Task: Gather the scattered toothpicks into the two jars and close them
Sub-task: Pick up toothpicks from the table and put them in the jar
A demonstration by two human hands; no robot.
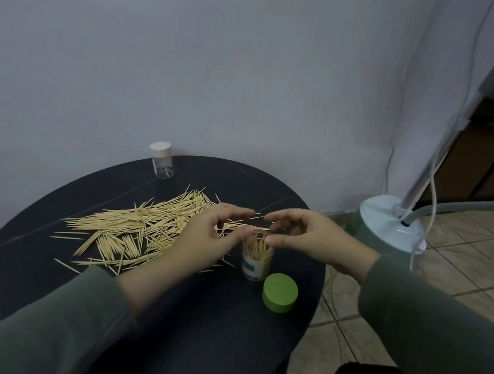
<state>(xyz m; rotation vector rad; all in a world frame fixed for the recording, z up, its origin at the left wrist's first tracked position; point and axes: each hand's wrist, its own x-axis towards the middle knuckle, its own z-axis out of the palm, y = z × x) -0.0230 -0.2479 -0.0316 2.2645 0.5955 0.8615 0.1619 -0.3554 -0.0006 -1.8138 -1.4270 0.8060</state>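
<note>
Two hands are held over an open jar of toothpicks on a round black table.

The open jar (256, 257) is stood near the right edge of the black table (49, 282), and it is partly filled with toothpicks stood on end. The left hand (210, 240) and the right hand (310, 238) are held just above the jar's mouth, with the fingers loosely curled. Whether any toothpicks are pinched cannot be told. A big pile of loose toothpicks (142, 228) is spread out left of the jar. A green lid (279, 292) is laid flat just in front of the jar, to its right. A second clear jar (162, 160), closed with a white lid, is stood far behind the open jar, at the back edge of the table. A pale lamp base (386, 227) is seen on the tiled floor, right of the jar.
</note>
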